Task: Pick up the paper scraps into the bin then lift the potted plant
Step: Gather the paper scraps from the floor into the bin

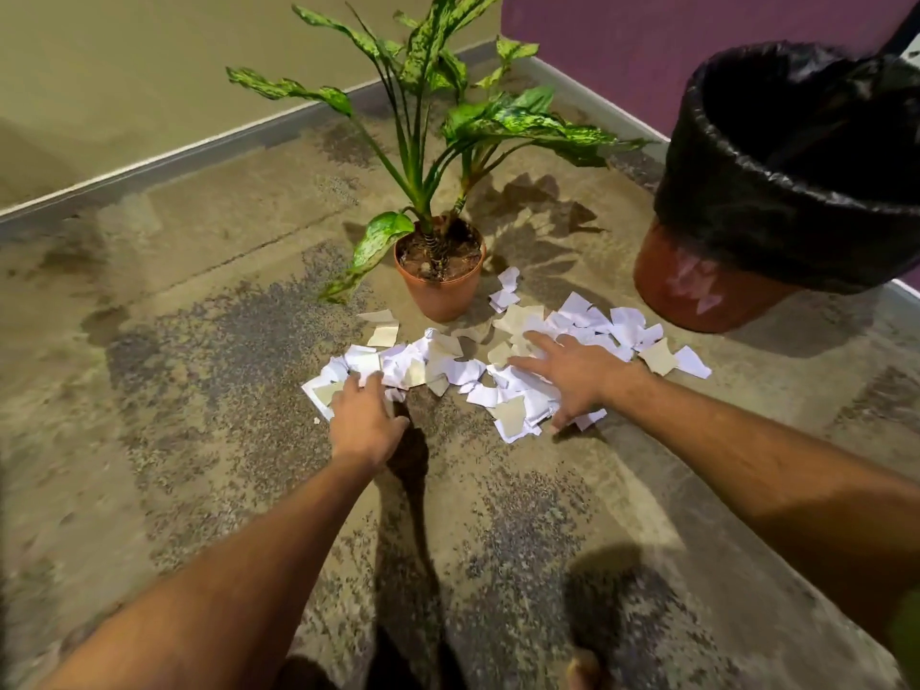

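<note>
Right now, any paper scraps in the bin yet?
Cannot tell: the bin interior is dark behind its black liner, while the paper scraps lie spread on the floor under the left hand and right hand.

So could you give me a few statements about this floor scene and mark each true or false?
1. The paper scraps lie on the floor in front of the potted plant. True.
2. The bin has a white liner. False: the liner is black.
3. The right hand rests spread on the scraps. True.
4. The left hand grips the plant. False: it is at the scraps' left edge.
</note>
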Available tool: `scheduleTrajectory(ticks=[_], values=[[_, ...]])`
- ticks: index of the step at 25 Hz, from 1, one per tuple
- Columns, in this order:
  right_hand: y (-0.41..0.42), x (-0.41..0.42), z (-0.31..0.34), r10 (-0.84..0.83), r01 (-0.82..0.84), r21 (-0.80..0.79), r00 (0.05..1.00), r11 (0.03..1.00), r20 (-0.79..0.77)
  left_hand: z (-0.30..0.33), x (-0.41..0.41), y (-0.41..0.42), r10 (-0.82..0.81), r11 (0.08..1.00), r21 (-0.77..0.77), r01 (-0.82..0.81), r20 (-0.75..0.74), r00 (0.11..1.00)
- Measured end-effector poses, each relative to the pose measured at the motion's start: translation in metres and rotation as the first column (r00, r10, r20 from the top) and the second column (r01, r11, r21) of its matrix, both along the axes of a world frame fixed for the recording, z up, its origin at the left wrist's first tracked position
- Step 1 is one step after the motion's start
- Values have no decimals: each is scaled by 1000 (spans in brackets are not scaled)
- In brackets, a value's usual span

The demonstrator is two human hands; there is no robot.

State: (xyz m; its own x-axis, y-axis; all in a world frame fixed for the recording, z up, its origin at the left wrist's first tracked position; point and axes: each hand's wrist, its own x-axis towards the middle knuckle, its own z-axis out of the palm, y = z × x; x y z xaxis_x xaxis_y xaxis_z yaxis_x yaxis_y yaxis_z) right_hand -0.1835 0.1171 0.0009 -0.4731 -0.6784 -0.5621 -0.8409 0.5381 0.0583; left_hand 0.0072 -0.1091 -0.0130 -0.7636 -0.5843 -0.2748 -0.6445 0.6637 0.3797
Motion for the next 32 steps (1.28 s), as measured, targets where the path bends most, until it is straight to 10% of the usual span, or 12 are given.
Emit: scheduleTrajectory(ticks=[9, 18, 26, 32], values=[[-47, 21, -27, 119, -117, 40, 992, 992, -30, -21, 7, -48, 165, 982, 53, -180, 208, 964], [-56, 33, -13, 256, -266, -174, 964, 948, -79, -30, 3, -70, 32, 998, -53, -23, 176, 984], [-46, 28, -5, -20, 14, -412, 1000, 911, -11, -13, -17, -24, 73, 993, 103, -63, -96, 993], [-26, 7, 30, -314, 363, -605, 930, 709, 190, 35, -77, 36, 61, 912, 401, 84, -337, 939]])
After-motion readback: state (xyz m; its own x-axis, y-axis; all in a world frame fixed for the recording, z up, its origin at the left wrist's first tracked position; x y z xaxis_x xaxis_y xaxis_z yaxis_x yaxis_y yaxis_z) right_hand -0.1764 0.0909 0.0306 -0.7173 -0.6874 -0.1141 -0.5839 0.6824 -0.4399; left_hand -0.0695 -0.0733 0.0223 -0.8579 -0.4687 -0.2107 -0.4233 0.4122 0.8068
